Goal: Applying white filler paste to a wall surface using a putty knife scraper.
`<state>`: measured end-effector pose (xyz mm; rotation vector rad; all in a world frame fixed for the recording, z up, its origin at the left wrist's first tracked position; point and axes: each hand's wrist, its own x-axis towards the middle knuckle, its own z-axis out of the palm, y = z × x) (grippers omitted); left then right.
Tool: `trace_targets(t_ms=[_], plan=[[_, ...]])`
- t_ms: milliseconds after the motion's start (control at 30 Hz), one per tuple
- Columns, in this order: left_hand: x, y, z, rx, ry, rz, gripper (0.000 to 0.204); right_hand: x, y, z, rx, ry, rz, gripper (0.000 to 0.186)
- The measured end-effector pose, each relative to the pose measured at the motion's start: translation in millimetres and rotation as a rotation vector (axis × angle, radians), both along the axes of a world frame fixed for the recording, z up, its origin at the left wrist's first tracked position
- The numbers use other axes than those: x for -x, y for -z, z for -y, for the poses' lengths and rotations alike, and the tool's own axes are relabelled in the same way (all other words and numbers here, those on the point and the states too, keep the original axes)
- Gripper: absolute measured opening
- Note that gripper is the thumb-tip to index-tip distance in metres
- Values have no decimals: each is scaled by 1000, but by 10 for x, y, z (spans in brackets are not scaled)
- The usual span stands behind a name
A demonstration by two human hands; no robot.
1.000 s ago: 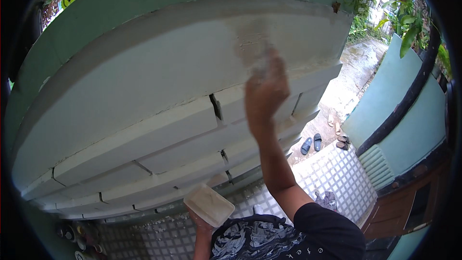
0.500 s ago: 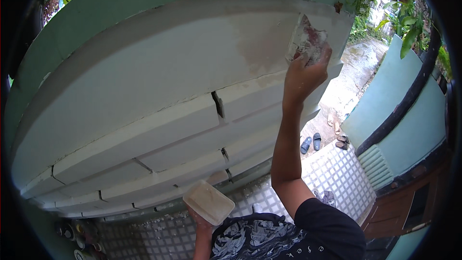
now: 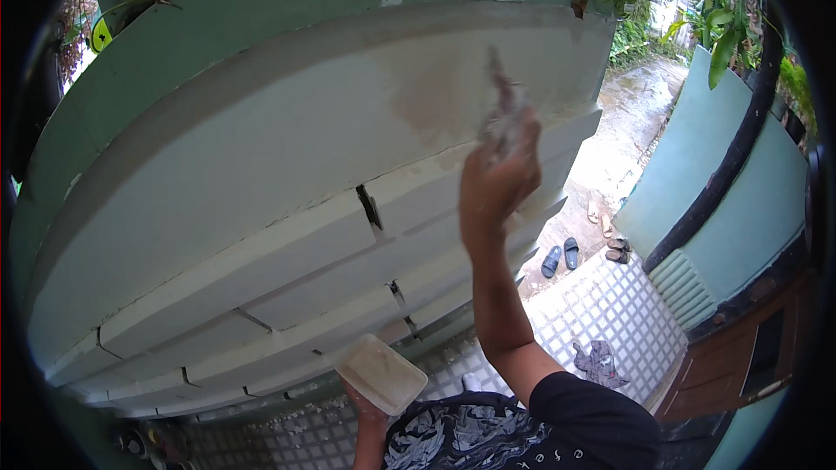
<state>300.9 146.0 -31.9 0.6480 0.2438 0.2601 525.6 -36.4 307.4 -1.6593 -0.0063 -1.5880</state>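
Note:
A pale wall (image 3: pixel 261 139) curves across the view, with a damp brownish patch (image 3: pixel 427 91) on its upper right part. My right hand (image 3: pixel 501 183) is raised before that patch, its fingers closed around a flat scraper (image 3: pixel 507 117) smeared with white paste. Motion blurs the scraper, which now shows nearly edge-on; I cannot tell whether it touches the wall. Low in front of my body, my left hand (image 3: pixel 364 402) grips the side of a shallow rectangular plastic tub (image 3: pixel 381 374). The tub is tilted, with pale residue inside; its bottom covers part of my left fingers.
Stepped ledges with dark cracks (image 3: pixel 369 206) run below the smooth wall. Tiled floor (image 3: pixel 623 305) lies beneath, with a crumpled cloth (image 3: pixel 601 364) and blue slippers (image 3: pixel 561 257) on the right. A brown door (image 3: pixel 731 365) stands at far right, and plants hang above the path.
My right hand has come left and down from the wall's right end, turning the scraper from its broad face to nearly edge-on. The tub stays almost in place in my left hand.

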Motion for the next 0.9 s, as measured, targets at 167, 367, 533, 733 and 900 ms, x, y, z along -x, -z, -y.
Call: trace_targets(t_ms=[167, 367, 533, 733, 900], plan=[[11, 172, -7, -339, -24, 2, 64, -16, 90, -233, 136, 18, -135, 49], [-620, 402, 3, 134, 126, 1246, 63, 384, 229, -749, 384, -405, 173, 38], [21, -197, 9, -98, -17, -1, 64, -132, -148, -9, -7, 78, 40, 42], [14, 149, -45, 8, -2, 3, 67, -108, -254, -513, 361, 184, 152, 49], [-33, 31, -7, 43, 19, -26, 68, 542, -24, -742, 457, -567, 236, 50]])
